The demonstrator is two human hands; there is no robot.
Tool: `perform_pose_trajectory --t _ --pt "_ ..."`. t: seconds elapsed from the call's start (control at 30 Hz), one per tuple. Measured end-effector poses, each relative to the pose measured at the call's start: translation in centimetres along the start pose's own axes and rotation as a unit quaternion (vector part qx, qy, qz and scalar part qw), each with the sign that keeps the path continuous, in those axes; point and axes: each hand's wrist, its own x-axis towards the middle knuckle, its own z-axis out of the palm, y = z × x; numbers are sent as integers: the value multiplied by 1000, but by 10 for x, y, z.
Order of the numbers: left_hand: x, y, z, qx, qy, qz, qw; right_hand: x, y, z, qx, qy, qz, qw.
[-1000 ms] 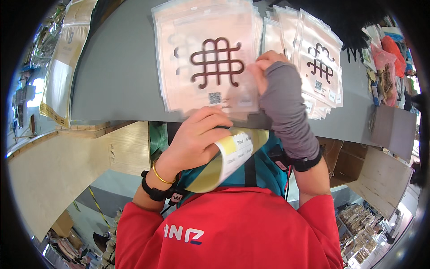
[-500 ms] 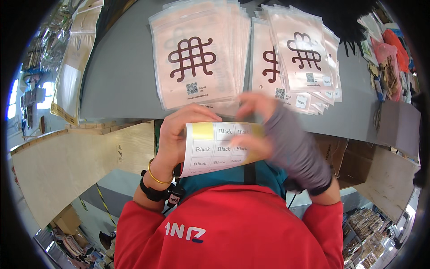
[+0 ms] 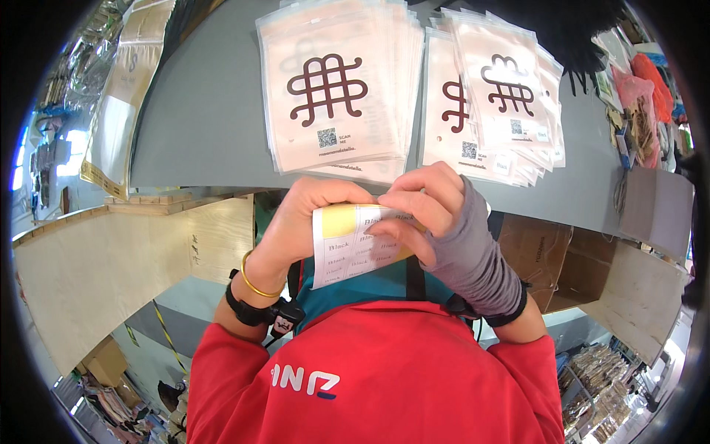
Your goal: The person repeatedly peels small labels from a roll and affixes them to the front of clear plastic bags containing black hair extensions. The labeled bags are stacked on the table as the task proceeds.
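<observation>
- Left hand (image 3: 299, 222) is gripping the left edge of a sticker sheet (image 3: 347, 248), fingers curled round behind it and the thumb side toward the camera. A gold bangle (image 3: 255, 281) and a black wristband (image 3: 248, 309) are sitting on that wrist.
- Right hand (image 3: 425, 207) is closing over the upper right part of the same sheet, fingertips (image 3: 384, 226) pressing on its face as if pinching at one label; whether a label is lifting off cannot be told. A grey fingerless sleeve (image 3: 473, 259) is covering this hand from the knuckles down to the wrist.
- The sticker sheet is being held between both hands, close to the chest, tilted slightly. It is showing a yellow band along the top and white rows of small printed labels below.
- Just beyond the hands, a grey table (image 3: 200, 111) is carrying two piles of flat pale pink pouches, each printed with a dark looping knot figure.
- The left pile (image 3: 333, 96) is lying directly above the left hand, its lower edge near the knuckles but not touching.
- The right pile (image 3: 495, 103) is fanning out above the right hand, the pouches overlapping loosely.
- Left of the left hand, a light wooden panel (image 3: 111, 266) is lying below the table edge.
- Right of the right hand, brown cardboard boxes (image 3: 547, 251) are standing under the table.
- Below both hands, a red garment (image 3: 384, 370) is filling the lower frame.
</observation>
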Motion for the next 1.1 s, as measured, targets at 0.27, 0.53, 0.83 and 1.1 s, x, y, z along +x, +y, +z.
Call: perform_pose_trajectory --t 0.27,0.53,0.83,1.1 --pt "-17 -4 2 15 49 -33 998 -2 -10 10 -63 -20 4 998" --pt "-21 -5 3 143 110 57 982 -1 -8 27 -3 -16 40 999" --pt "-22 -13 5 220 113 81 965 -2 -6 25 27 -43 78 996" --pt "-19 -7 2 258 102 23 960 2 -7 2 55 -24 80 995"
